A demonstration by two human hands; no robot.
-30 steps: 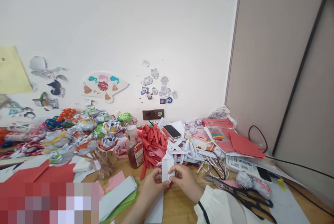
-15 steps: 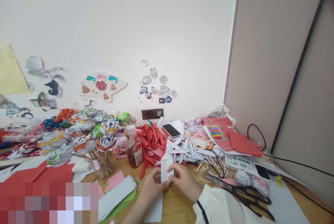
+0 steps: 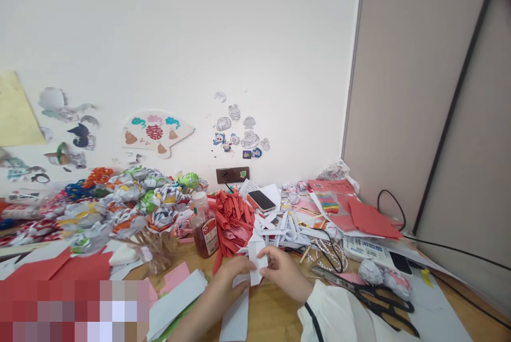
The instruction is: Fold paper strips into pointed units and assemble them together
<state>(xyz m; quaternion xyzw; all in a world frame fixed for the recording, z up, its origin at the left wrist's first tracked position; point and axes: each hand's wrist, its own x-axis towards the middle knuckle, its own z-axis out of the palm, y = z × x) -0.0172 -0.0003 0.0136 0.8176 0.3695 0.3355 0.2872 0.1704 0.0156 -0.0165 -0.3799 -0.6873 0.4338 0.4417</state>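
Observation:
A folded white paper strip (image 3: 257, 268) stands nearly upright in front of me, above the wooden table. My right hand (image 3: 284, 273) pinches its right edge between thumb and fingers. On the other side my left hand (image 3: 233, 281) has its thumb and fingers apart, with fingertips close to the strip's left edge; whether they touch it is hard to see. Under my left hand a flat white sheet (image 3: 235, 316) lies on the table. Just beyond the strip is a heap of folded white paper pieces (image 3: 283, 227), beside a pile of folded red paper pieces (image 3: 235, 214).
A glue bottle (image 3: 205, 233) stands left of the red pile. Black-handled scissors (image 3: 375, 297) lie by my right sleeve. A phone (image 3: 261, 200) rests behind the white heap. Paper flowers (image 3: 139, 198) crowd the left, near a stack of white sheets (image 3: 179, 299). Cables (image 3: 459, 251) run at right.
My left hand has loosened from the strip, its thumb and fingers spreading apart and shifting slightly left. My right hand still holds the strip.

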